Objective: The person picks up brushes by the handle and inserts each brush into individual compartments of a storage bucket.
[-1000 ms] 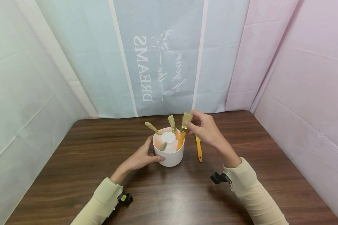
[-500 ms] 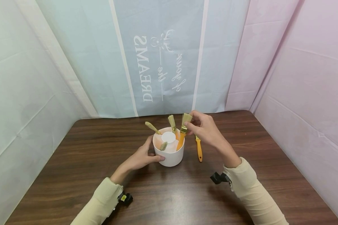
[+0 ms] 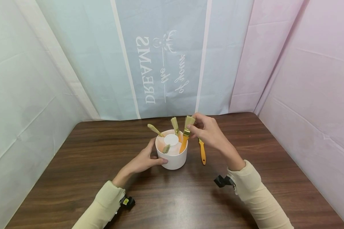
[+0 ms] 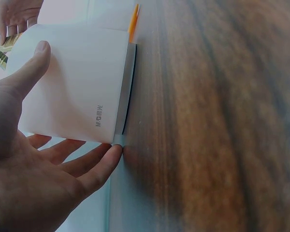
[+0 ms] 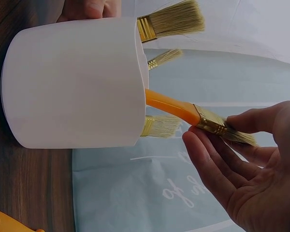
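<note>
A round white divided holder (image 3: 174,161) stands on the table, and several paintbrushes stick out of it bristles up. My left hand (image 3: 143,159) grips its left side, thumb on the front and fingers round behind, as the left wrist view shows. With my right hand (image 3: 207,130) I pinch a paintbrush (image 5: 174,107) at its gold ferrule and bristles; its orange handle goes down inside the right part of the holder. Other paintbrushes lean at the back (image 3: 174,124), the back left (image 3: 154,128) and the front (image 3: 166,148) of the holder, their lower ends hidden by its wall.
Another paintbrush with an orange handle (image 3: 202,153) lies on the dark wooden table (image 3: 103,152), right of the holder. A pale blue printed cloth (image 3: 172,63) hangs behind the table's far edge. White cloth walls (image 3: 25,95) flank both sides.
The paintbrush in my right hand has shifted very slightly left and down. My left hand and the holder stay where they were.
</note>
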The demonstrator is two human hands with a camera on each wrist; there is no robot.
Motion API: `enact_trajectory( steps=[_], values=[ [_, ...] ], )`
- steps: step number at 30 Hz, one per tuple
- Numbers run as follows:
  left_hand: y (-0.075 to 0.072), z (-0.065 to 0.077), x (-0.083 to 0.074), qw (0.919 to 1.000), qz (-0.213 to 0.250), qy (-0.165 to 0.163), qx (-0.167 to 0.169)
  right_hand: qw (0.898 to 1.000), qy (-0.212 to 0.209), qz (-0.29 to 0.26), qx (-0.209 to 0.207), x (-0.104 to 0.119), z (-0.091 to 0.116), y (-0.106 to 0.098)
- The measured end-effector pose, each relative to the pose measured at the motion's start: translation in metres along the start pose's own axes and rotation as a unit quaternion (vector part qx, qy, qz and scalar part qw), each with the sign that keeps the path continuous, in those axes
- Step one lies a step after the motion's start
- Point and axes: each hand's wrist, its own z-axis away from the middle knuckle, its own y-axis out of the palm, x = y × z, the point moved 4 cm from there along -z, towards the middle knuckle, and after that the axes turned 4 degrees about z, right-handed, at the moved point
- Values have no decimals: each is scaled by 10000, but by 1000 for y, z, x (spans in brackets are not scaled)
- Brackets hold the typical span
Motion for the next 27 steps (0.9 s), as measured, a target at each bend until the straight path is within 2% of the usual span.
enact_trajectory(
  steps=[27],
  values=[
    [0,-1,0,9999,54,76,64,10000,-36,-44,56,0,-1,2]
  ],
)
